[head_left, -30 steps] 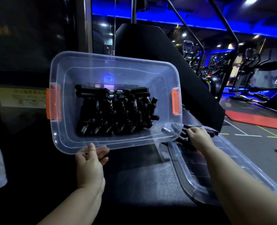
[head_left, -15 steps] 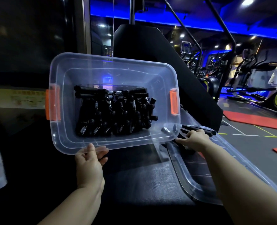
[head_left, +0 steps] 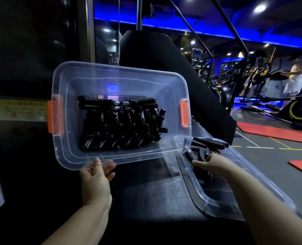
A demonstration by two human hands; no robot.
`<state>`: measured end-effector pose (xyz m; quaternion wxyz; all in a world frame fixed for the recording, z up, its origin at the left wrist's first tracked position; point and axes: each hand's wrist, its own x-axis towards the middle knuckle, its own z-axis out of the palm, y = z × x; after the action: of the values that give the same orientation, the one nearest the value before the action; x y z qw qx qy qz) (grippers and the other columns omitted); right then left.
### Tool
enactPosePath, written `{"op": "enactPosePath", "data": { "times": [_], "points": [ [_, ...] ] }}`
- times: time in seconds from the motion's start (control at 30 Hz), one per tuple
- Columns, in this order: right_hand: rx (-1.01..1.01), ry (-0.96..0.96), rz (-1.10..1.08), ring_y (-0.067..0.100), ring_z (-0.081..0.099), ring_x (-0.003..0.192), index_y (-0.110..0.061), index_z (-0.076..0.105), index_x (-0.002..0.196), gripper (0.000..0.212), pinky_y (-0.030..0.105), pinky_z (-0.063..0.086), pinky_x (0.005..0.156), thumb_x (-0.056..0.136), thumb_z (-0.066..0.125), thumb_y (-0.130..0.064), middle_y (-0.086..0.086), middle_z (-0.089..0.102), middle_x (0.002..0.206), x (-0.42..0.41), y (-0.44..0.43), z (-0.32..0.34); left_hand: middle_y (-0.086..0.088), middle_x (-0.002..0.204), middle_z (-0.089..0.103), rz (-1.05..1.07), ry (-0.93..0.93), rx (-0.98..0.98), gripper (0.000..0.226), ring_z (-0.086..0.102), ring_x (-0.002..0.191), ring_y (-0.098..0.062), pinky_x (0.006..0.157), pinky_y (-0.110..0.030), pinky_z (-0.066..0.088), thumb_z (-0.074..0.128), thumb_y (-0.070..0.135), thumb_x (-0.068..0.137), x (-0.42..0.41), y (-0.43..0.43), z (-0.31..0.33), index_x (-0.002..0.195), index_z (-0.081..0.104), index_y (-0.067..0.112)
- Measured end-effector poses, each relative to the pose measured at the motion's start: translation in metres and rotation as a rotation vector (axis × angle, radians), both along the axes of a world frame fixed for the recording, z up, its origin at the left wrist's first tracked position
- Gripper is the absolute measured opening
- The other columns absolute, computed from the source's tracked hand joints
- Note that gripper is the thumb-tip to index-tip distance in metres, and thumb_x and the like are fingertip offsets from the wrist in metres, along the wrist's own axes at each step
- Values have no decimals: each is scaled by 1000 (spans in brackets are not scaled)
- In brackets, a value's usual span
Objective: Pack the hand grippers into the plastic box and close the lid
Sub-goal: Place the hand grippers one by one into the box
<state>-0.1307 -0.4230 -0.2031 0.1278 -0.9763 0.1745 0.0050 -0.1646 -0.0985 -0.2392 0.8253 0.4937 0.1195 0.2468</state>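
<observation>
Broadly, a dark deck (head_left: pixel 146 200) fills the foreground, with gym machines behind under blue light. Above it the clear box (head_left: pixel 72 152) is tipped up so its open side faces the camera, an orange latch at each short end, left (head_left: pixel 55 119) and right (head_left: pixel 184 114). The lid (head_left: pixel 217 200) lies flat on the deck to the right, its far corner tucked under the box's lower right corner. Black grippers (head_left: pixel 122 124) are stacked in rows against the box's floor, springs showing. The left hand (head_left: pixel 95 179) pinches the box's near rim at its middle, thumb on the inside and fingers behind the plastic, the stack just above that hold. Loose grippers (head_left: pixel 208 143) rest on the lid's far end. The right hand (head_left: pixel 215 164) lies over them, forefinger stretched leftward; whether it grasps one I cannot tell.
</observation>
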Motion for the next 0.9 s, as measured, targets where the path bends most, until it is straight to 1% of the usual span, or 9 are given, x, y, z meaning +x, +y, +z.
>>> {"op": "enactPosePath", "data": {
  "times": [0.1, 0.17, 0.3, 0.37, 0.47, 0.53, 0.63, 0.77, 0.9],
  "points": [
    [11, 2, -8, 22, 62, 86, -20, 51, 74, 66, 29, 42, 66, 64, 54, -85, 2, 65, 89, -6, 1, -1, -4, 82, 66, 1, 1, 0, 12, 65, 78, -15, 64, -26, 46, 38, 31, 102, -1, 0, 0, 95, 43, 22],
    [48, -28, -12, 20, 62, 83, -18, 55, 77, 65, 29, 43, 66, 63, 60, -81, 1, 66, 86, -11, 4, 2, -5, 82, 66, 2, 4, 1, 13, 65, 77, -16, 63, -26, 45, 38, 30, 102, -1, 0, 1, 100, 43, 18],
    [129, -117, -41, 19, 64, 73, -15, 57, 74, 65, 31, 49, 66, 54, 72, -76, -1, 66, 72, -19, 3, 0, -6, 81, 66, 7, 7, -7, 12, 65, 76, -15, 63, -26, 45, 38, 29, 102, -2, -1, 3, 93, 42, 22],
    [201, -170, -73, 20, 64, 63, -16, 52, 66, 63, 32, 52, 63, 48, 78, -70, -2, 62, 59, -24, 1, 1, -5, 82, 66, 6, 11, -7, 11, 66, 77, -15, 64, -26, 46, 38, 29, 102, -2, -1, 4, 97, 43, 20],
    [321, -241, -82, 16, 55, 47, -16, 48, 60, 53, 25, 44, 49, 54, 88, -51, -4, 53, 47, -32, 0, 4, -5, 82, 66, 10, 14, -7, 12, 66, 77, -16, 64, -26, 46, 38, 29, 102, -1, 0, 3, 94, 42, 23],
    [371, -276, -92, 16, 57, 52, -13, 61, 74, 47, 28, 48, 52, 54, 90, -44, -2, 60, 59, -37, -1, 4, -5, 82, 66, 11, 16, -7, 12, 66, 77, -16, 64, -26, 46, 38, 29, 102, -1, 1, 3, 94, 42, 23],
    [401, -335, -90, 18, 64, 71, -21, 63, 101, 59, 33, 55, 66, 55, 90, -45, -3, 66, 89, -43, 0, 1, -5, 81, 66, 14, 15, -9, 13, 66, 76, -15, 64, -26, 46, 38, 29, 102, -1, 0, 3, 91, 41, 24],
    [508, -396, -35, 19, 62, 63, -21, 63, 94, 39, 32, 51, 60, 65, 88, -30, -1, 66, 84, -53, 4, 6, -4, 81, 67, 7, 11, -8, 12, 66, 77, -15, 64, -26, 46, 38, 29, 102, 0, 1, 2, 98, 43, 19],
    [500, -430, 68, 19, 61, 71, -23, 65, 82, 21, 35, 51, 68, 71, 83, -17, -1, 66, 78, -59, 5, 10, -5, 82, 67, -2, 11, 0, 24, 66, 77, -16, 64, -26, 47, 38, 30, 102, 1, 2, 1, 115, 43, 10]
  ]
}}
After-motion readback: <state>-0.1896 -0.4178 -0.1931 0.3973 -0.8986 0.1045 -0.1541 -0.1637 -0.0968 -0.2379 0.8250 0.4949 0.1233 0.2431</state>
